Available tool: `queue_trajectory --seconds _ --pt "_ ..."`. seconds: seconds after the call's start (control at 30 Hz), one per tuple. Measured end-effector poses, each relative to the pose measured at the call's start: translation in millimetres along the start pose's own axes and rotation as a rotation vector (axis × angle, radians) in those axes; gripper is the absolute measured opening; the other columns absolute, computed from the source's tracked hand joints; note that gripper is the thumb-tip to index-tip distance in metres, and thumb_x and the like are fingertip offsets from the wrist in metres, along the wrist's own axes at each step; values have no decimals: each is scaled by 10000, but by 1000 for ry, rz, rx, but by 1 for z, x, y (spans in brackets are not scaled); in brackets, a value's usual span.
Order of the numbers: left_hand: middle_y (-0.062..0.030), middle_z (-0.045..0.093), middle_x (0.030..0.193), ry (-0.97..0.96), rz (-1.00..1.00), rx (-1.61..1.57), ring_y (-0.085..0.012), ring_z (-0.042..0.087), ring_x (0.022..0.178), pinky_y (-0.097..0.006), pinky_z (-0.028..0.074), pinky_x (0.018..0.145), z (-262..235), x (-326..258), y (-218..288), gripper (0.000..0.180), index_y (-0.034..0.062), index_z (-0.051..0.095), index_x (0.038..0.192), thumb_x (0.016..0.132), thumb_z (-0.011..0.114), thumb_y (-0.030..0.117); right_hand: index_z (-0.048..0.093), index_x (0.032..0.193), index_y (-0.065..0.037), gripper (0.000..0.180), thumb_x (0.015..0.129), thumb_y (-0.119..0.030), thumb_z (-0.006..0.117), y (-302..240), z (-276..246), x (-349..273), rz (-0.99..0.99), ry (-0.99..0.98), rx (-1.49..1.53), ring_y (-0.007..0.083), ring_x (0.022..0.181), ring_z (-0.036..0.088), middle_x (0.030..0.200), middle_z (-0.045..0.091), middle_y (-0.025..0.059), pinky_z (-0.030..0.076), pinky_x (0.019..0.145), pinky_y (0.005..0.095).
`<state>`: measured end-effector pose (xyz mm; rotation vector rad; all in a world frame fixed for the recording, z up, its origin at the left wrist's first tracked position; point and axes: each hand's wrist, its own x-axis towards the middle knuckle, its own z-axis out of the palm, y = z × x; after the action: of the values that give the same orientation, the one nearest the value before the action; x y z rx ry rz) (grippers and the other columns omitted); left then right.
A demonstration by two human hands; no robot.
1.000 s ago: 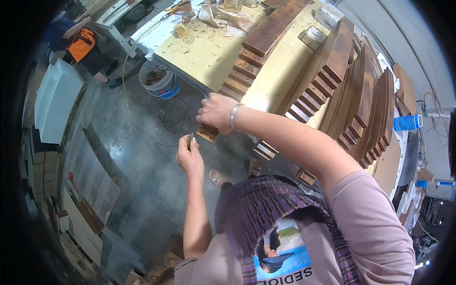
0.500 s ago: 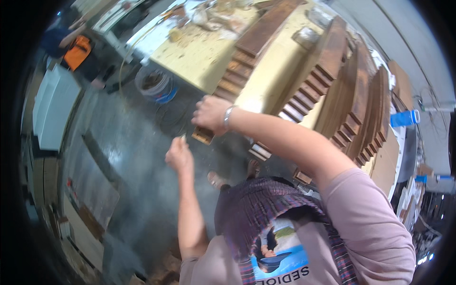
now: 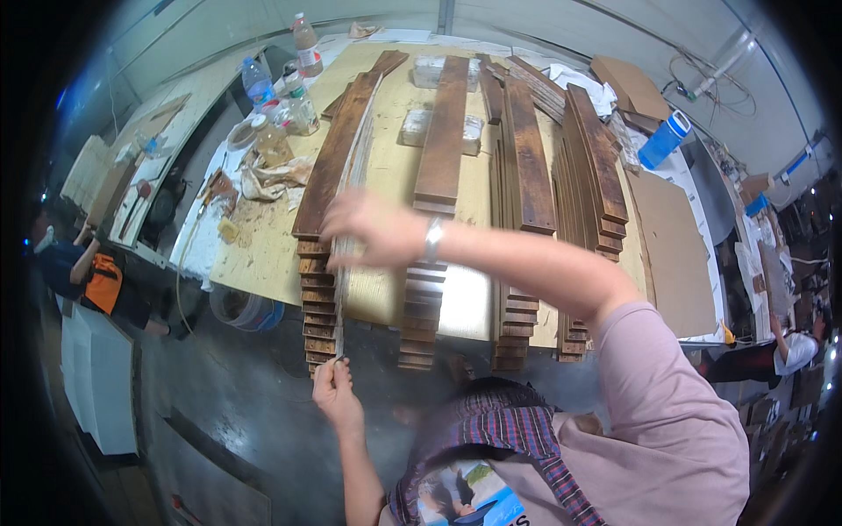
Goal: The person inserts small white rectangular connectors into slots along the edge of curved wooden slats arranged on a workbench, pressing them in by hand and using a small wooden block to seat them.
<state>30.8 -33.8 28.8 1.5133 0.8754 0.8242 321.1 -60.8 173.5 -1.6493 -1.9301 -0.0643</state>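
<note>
A stepped stack of brown stained wooden planks (image 3: 338, 149) lies on the table at the left, its staggered ends jutting past the front edge. Along its right side runs a pale, narrow strip or plank edge (image 3: 342, 302). At the lower end of that pale line, my left hand (image 3: 338, 391) is closed in a pinch; what sits between its fingertips is too small to make out. My right hand (image 3: 375, 230), with a metal band on the wrist, is over the stack's right side. Its fingers look bent but are smeared by motion.
More plank stacks (image 3: 443, 131) stand to the right. Wrapped blocks (image 3: 419, 130) lie between them. Bottles (image 3: 307, 44) and stained cloths (image 3: 279, 180) occupy the far left, a blue bottle (image 3: 665, 140) the right. A bucket (image 3: 246, 309) is under the table. Another person (image 3: 74, 272) is far left.
The view has swung so the table sits squarely ahead. My right hand has moved from the stack's near end farther up its right side. My left hand stays pinched near the end.
</note>
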Motion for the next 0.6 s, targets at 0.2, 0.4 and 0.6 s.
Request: queue_trajectory --seconds 0.2,0.4,0.6 --pt "-101 586 818 -250 380 264 -197 557 719 -318 447 664 84 39 75 73 -50 678 978 940 626 -14 782 927 -75 357 955 -385 609 121 -71 -48 337 61 -231 255 1111 601 1011 739 77 401 1054 414" --pt "-112 677 884 -278 671 427 -292 619 849 -403 485 766 162 73 125 72 31 716 956 906 669 53 797 856 -105 464 984 -443 505 162 -60 -58 449 -51 -336 241 1094 609 965 742 81 351 1083 419" --pt "-91 648 845 -107 831 520 -295 618 806 -411 485 709 206 109 129 69 59 727 931 866 707 63 804 872 -129 452 969 -432 483 144 -64 -54 454 -84 -340 245 1109 620 951 747 106 326 1125 457"
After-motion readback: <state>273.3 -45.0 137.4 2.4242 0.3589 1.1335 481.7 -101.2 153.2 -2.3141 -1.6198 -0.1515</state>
